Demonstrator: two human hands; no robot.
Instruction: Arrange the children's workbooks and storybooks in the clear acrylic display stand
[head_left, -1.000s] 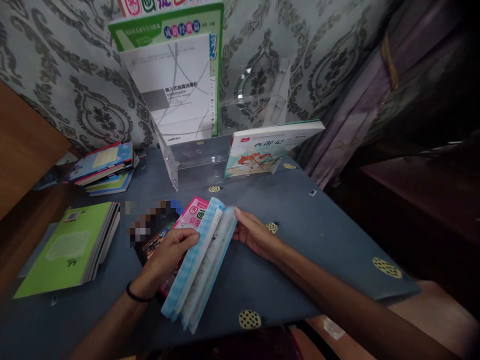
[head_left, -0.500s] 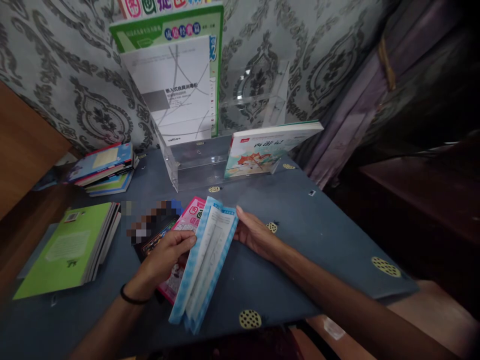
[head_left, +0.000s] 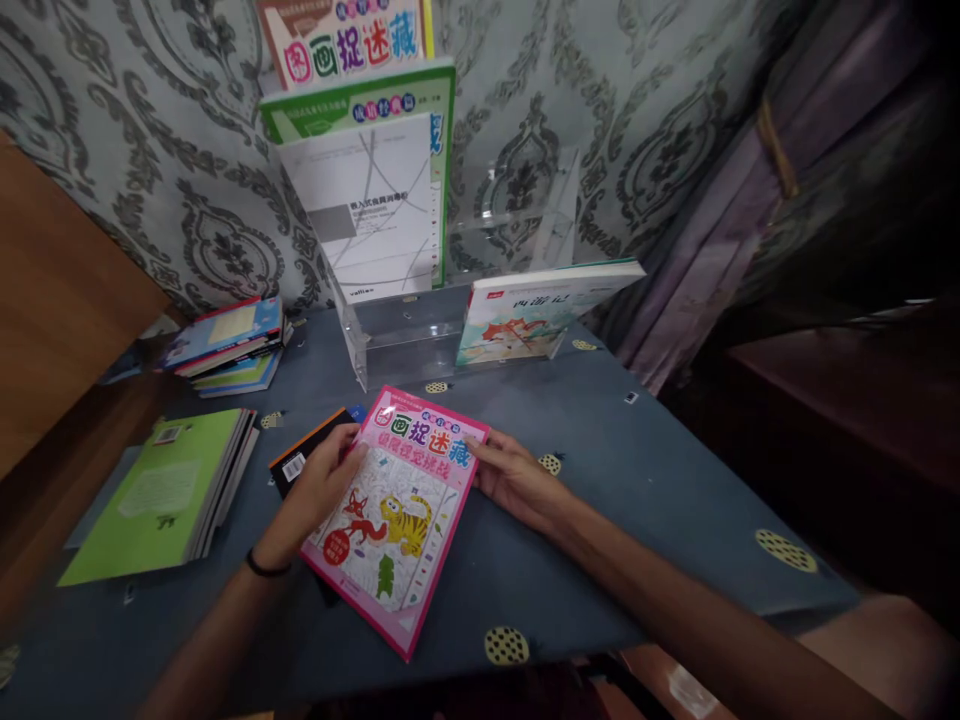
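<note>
A pink picture book (head_left: 397, 510) with a tiger and a fox on its cover lies face up on the blue tablecloth (head_left: 637, 480). My left hand (head_left: 315, 490) holds its left edge, thumb on the cover. My right hand (head_left: 517, 480) holds the upper right edge with its fingertips. A black book (head_left: 304, 462) lies partly hidden under the pink one, next to my left hand.
A stack of green-covered books (head_left: 165, 495) lies at the left, and a colourful stack (head_left: 225, 345) sits behind it. A clear acrylic stand (head_left: 405, 340) at the wall holds a white brochure (head_left: 367, 205) and a leaning illustrated book (head_left: 532, 310). Dark curtains hang at the right.
The blue-checked book that stood open between my hands is out of view. The pink book now lies flat and face up between them. The camera has tilted up slightly.
</note>
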